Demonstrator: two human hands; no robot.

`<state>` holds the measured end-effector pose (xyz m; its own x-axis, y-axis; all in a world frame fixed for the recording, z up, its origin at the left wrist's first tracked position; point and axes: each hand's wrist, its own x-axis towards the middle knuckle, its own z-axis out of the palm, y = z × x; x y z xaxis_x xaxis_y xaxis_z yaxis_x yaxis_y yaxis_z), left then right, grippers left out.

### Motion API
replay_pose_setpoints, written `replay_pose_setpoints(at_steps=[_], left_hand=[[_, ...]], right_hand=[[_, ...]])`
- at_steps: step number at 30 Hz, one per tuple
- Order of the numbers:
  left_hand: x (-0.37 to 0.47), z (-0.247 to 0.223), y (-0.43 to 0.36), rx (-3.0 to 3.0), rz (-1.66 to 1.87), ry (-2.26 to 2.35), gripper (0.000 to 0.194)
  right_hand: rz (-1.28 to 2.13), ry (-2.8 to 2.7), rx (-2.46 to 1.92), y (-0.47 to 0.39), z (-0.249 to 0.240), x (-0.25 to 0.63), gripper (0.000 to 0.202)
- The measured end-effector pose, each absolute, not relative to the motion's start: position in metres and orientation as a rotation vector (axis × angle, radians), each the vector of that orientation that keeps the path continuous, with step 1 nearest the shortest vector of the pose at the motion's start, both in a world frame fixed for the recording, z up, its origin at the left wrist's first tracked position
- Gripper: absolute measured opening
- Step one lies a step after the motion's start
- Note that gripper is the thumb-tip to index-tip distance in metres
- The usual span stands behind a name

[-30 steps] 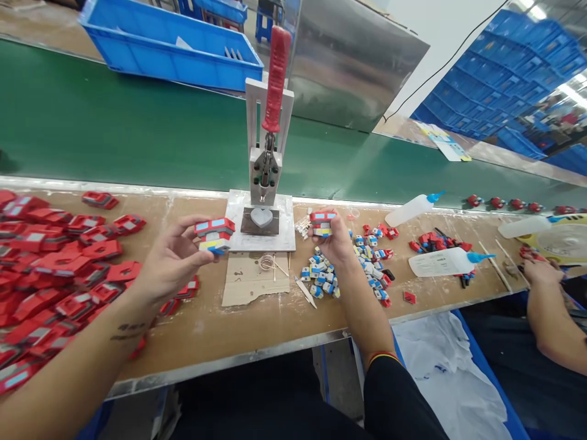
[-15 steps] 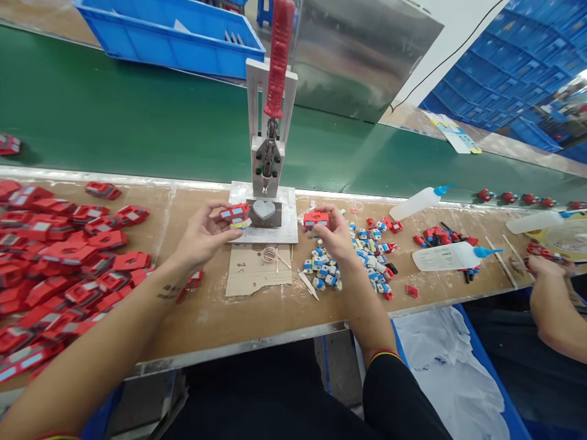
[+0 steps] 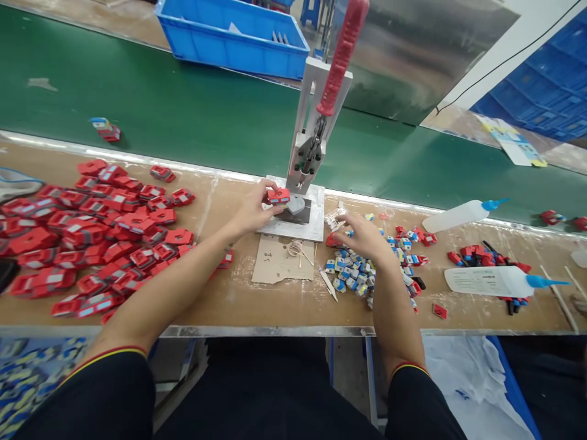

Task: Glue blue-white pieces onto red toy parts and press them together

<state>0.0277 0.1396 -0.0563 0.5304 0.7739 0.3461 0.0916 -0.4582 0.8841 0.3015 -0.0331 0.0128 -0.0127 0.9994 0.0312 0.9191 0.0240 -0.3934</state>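
Observation:
My left hand [image 3: 257, 209] pinches a red toy car body [image 3: 279, 195] with pale windows, beside a grey heart-shaped block [image 3: 298, 205] on the press base [image 3: 315, 230]. My right hand [image 3: 367, 237] hovers over the table with thumb and fingers apart. A red piece [image 3: 334, 240] lies by its thumb, and white cotton swabs [image 3: 336, 215] lie near its fingertips. Under and beside that hand spreads a heap of small white-and-blue pieces [image 3: 351, 272]. The press stands upright behind the block, with a red lever handle [image 3: 343, 58].
Red car bodies [image 3: 123, 220] are heaped at left. A piece of cardboard [image 3: 270, 263] and white tweezers [image 3: 328, 285] lie in front of the press. Squeeze bottles [image 3: 486, 281] lie at right. A red-and-blue toy car [image 3: 106, 129] sits on the green belt [image 3: 220, 110]; a blue bin [image 3: 238, 46] stands behind.
The camera view has swung left, so the bench appears shifted rightward. My right hand has let go of the red car body it held, and its fingers have spread. My left hand is closer to the grey block.

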Motion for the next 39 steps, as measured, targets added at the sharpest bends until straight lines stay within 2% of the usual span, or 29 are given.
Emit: replay_pose_setpoints(at_steps=[3, 6, 8, 12, 20, 27, 35, 37, 39], left_hand=[[0.036, -0.051, 0.143, 1.929, 0.891, 0.651, 0.046], [0.048, -0.046, 0.146, 1.939, 0.861, 0.637, 0.05], [0.056, -0.046, 0.147, 1.932, 0.831, 0.654, 0.054], [0.066, -0.049, 0.148, 1.977, 0.775, 0.723, 0.054], [0.068, -0.053, 0.147, 1.992, 0.829, 0.69, 0.047], [0.07, -0.054, 0.147, 1.992, 0.842, 0.668, 0.053], [0.068, -0.05, 0.143, 2.0, 0.811, 0.659, 0.046], [0.069, -0.05, 0.141, 1.972, 0.809, 0.675, 0.045], [0.07, -0.05, 0.14, 1.951, 0.811, 0.699, 0.044]], right_hand=[[0.1, -1.813, -1.676, -0.002, 0.051, 0.294, 0.032], [-0.108, -1.668, -1.373, 0.051, 0.09, 0.28, 0.046], [-0.085, -1.709, -1.24, 0.084, 0.111, 0.269, 0.055], [0.084, -1.734, -1.203, 0.102, 0.133, 0.244, 0.051], [-0.05, -1.914, -1.206, 0.023, 0.114, 0.218, 0.022], [-0.073, -1.932, -1.278, 0.02, 0.092, 0.219, 0.027], [0.004, -1.807, -1.277, 0.007, 0.067, 0.222, 0.021], [0.134, -1.581, -1.287, 0.0, 0.06, 0.218, 0.023], [0.47, -1.36, -1.274, -0.004, 0.058, 0.211, 0.027]])
